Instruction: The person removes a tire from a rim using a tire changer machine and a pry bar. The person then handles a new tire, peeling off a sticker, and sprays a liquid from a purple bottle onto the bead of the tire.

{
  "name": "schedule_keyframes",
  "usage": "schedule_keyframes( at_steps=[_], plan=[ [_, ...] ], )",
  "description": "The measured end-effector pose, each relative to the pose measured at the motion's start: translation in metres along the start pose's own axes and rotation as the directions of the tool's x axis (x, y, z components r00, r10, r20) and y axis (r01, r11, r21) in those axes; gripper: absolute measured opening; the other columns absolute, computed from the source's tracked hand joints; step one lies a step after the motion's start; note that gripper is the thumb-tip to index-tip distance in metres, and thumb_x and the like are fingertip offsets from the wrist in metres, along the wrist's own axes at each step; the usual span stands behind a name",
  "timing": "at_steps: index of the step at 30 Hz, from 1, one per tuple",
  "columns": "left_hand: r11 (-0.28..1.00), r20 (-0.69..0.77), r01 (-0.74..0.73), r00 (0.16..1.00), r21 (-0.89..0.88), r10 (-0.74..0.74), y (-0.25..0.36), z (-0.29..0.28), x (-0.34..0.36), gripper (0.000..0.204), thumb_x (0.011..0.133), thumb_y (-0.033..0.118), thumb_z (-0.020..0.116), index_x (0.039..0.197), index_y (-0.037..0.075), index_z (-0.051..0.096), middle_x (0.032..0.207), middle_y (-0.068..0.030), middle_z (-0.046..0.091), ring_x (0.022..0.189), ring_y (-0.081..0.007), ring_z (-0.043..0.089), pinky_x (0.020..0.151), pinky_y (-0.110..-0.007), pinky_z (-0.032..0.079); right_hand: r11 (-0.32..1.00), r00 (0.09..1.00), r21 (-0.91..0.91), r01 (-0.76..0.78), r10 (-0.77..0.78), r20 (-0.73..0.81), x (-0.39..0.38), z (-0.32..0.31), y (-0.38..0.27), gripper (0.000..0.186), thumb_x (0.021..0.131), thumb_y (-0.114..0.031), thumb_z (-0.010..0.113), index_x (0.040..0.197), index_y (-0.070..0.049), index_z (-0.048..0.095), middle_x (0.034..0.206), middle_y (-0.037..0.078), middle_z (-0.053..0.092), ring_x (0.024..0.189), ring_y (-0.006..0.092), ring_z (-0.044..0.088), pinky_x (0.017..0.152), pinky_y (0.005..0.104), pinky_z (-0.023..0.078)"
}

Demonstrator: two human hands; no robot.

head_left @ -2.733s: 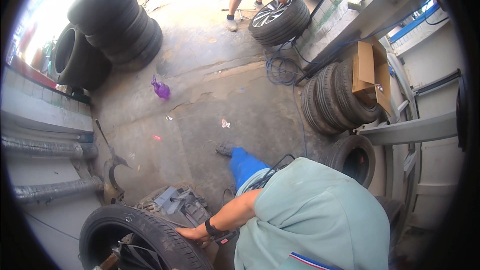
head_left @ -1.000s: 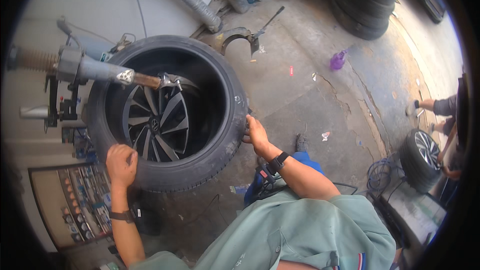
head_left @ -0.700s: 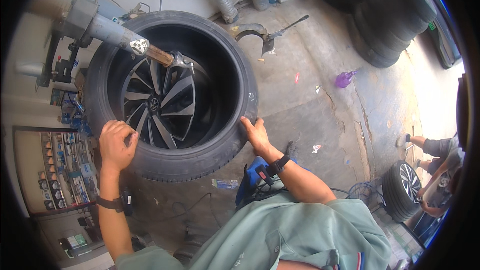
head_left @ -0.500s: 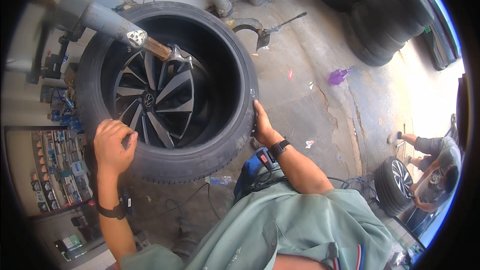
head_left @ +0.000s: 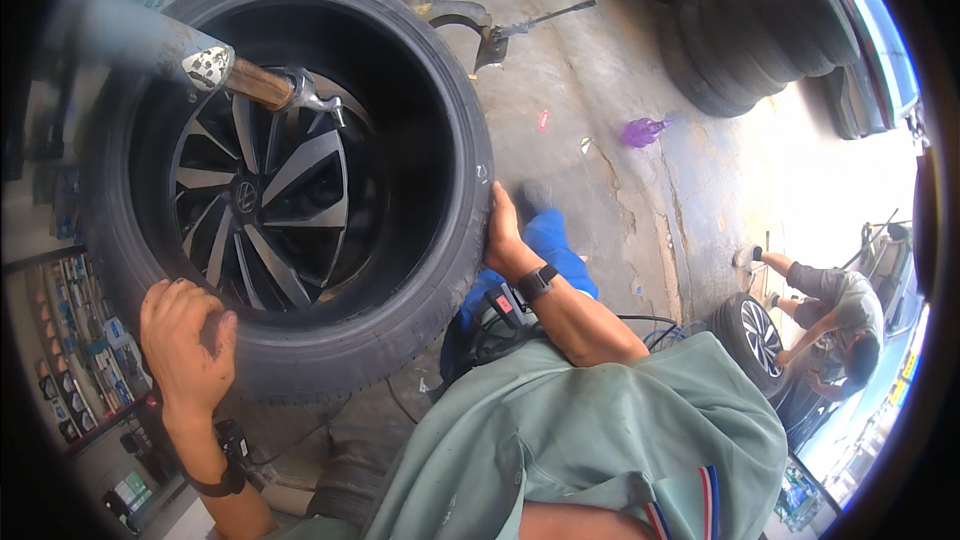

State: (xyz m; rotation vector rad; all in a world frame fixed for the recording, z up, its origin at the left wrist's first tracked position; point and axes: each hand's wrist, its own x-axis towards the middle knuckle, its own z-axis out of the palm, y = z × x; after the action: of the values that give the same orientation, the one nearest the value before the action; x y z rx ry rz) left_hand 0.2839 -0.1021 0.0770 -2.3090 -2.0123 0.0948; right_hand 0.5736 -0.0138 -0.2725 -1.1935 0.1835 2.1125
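The tyre [head_left: 310, 348] lies before the person, with the wheel [head_left: 245, 197] showing through its opening and the machine arm [head_left: 240, 78] reaching over it from the left. The left hand [head_left: 188, 348] bends at the near left edge and the right hand [head_left: 506, 232] is set against the outer right side, but I cannot tell if either one grips firmly. I judge the tyre heavy, stiff and not fragile, so it is best taken by the tread, hands well apart.
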Motion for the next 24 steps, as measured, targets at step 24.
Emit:
schedule_keyframes(
  at_steps=[24],
  plan=[
    [0.96, -0.11, 0.265, 0.955, -0.089, -0.274, 0.041, 0.011, 0.102, 0.012, 0.075, 0.014, 0.073, 0.073, 0.004, 0.067, 0.077, -0.0117, 0.066, 0.083, -0.0318, 0.065, 0.096, -0.045, 0.048, 0.284, 0.967, -0.954, 0.095, -0.254, 0.02, 0.095, 0.057, -0.19, 0.066, 0.095, -0.046, 0.048, 0.137, 0.003, 0.053, 0.131, 0.026, 0.063, 0.119, 0.039, 0.061, 0.104, 0.0433, 0.046]
  ],
)
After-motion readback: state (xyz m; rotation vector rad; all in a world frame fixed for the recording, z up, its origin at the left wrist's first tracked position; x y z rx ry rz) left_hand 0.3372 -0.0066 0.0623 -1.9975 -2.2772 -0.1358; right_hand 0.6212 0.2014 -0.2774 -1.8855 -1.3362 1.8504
